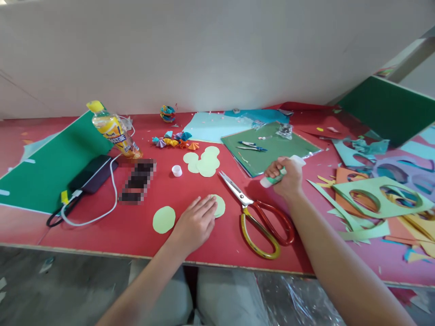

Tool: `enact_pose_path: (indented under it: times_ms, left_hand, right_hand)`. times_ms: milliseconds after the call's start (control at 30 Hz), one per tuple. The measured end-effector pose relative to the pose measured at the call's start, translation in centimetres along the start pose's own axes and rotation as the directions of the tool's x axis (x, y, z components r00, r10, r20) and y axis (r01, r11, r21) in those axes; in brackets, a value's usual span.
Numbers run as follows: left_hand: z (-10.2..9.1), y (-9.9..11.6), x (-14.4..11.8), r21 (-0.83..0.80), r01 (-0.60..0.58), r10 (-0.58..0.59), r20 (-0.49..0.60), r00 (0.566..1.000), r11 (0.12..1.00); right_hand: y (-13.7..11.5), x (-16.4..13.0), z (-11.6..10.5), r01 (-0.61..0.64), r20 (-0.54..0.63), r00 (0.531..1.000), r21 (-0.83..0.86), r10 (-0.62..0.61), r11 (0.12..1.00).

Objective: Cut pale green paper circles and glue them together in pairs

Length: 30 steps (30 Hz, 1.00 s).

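My left hand lies flat near the table's front edge, its stretched fingers over the left side of a pale green paper circle. Another pale green paper circle is just to its left. My right hand, fingers wrapped, grips a white and green glue stick above the table. Between my hands rest large scissors with one red and one yellow handle, blades pointing away. Farther back are several overlapping paper circles and a small white cap.
On the red table, a bottle, a power bank with cables and a pixelated object stand at left. Folded paper pieces and a green board with pens lie behind. Cut paper scraps cover the right.
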<state>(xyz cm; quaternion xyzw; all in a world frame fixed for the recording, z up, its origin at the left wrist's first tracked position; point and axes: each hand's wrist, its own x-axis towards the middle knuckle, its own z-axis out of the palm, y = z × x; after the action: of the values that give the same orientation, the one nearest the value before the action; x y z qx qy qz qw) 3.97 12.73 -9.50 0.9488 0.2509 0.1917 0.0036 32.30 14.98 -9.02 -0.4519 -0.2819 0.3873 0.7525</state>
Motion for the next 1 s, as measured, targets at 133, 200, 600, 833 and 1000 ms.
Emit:
enact_pose_path:
  times_ms: [133,200,600,833,1000]
  left_hand:
    - [0.0,0.1,-0.1,-0.008,0.009,-0.009,-0.031,0.999,1.0]
    - [-0.1,0.2,-0.1,-0.012,0.012,-0.013,-0.045,0.999,1.0]
    - [-0.9,-0.3,0.4,-0.15,0.103,-0.094,0.063,0.994,0.983]
    - [-4.7,0.1,8.5,-0.329,0.352,-0.384,-0.036,0.922,0.876]
    - [0.7,1.9,8.5,-0.078,0.517,-0.492,0.214,0.844,0.852]
  right_hand:
    - [0.1,0.1,0.0,0.007,-0.002,1.0,-0.008,-0.007,1.0]
    - [0.1,0.1,0.0,0.007,0.0,1.0,-0.005,-0.007,1.0]
    - [0.2,-0.1,0.2,0.009,0.006,1.0,0.032,-0.009,0.999]
    - [-0.4,-0.3,0.0,-0.007,-0.014,1.0,0.052,0.008,0.999]
    - [-0.7,0.0,-0.4,-0.022,-0.024,0.999,0.062,0.023,0.998]
